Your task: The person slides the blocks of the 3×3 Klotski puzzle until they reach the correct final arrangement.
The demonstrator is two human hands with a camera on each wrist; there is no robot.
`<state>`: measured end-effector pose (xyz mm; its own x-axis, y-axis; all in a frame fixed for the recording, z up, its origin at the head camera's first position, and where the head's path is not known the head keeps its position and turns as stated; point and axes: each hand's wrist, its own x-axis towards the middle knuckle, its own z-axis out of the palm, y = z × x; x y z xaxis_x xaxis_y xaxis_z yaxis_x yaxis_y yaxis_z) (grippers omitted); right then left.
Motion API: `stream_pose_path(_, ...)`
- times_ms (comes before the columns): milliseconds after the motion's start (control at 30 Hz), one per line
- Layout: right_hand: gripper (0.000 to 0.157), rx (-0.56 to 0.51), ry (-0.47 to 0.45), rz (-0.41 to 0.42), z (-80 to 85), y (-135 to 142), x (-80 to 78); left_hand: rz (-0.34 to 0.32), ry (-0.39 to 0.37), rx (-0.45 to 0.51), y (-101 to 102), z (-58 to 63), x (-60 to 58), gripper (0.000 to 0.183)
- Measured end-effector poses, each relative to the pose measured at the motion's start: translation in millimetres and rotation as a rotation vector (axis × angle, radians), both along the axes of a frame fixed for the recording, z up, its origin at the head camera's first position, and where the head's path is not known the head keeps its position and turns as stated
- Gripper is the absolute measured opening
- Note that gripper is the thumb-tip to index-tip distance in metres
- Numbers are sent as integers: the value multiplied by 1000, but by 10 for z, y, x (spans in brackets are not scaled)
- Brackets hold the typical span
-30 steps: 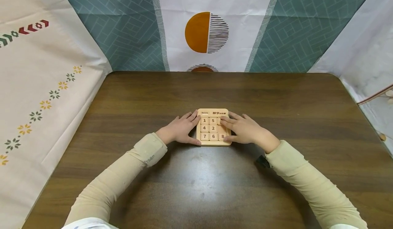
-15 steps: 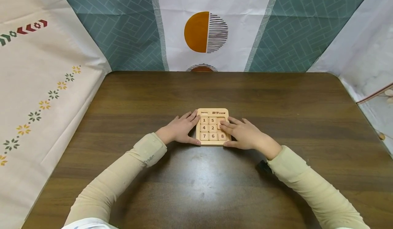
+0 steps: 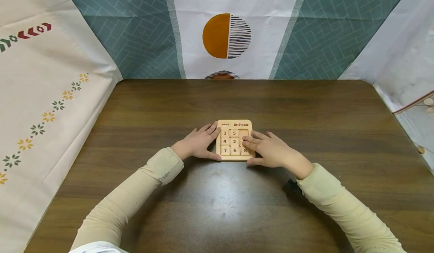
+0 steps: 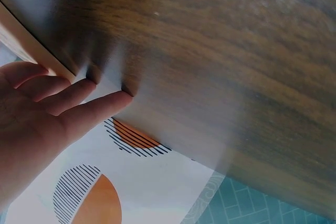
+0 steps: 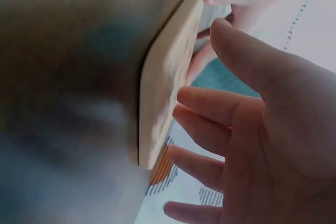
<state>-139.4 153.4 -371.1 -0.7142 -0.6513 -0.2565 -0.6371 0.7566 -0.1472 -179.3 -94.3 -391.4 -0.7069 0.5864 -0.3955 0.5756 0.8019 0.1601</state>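
On the dark wooden table, a number board is lying between the spread left hand and loosely extended right hand, whose fingers are resting lower than a second ago; the top-right slot is now showing bare.

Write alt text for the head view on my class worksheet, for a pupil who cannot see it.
Wooden number puzzle on a brown table, the left hand at its left edge, the right hand reaching over its right column. Tiles 1, 5, 4, 2, 7, 6 and 8 show; the top-right space is bare.
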Motion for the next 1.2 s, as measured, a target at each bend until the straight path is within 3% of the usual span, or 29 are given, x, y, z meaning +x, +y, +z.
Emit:
stream_pose_path(200,67,20,40,-35,19,-48,-151,4,-1,0,2,-2,4,103)
stream_pose_path(400,68,10,-11,-11,-16,-174,-245,6,5,3,6,-12,4,103)
stream_pose_path(700,68,31,-27,8,-59,-228,-284,10,10,6,-1,-27,-5,103)
stream_pose_path(1200,67,7,-57,-4,-68,-54,-289,6,22,16,-4,-32,-14,103)
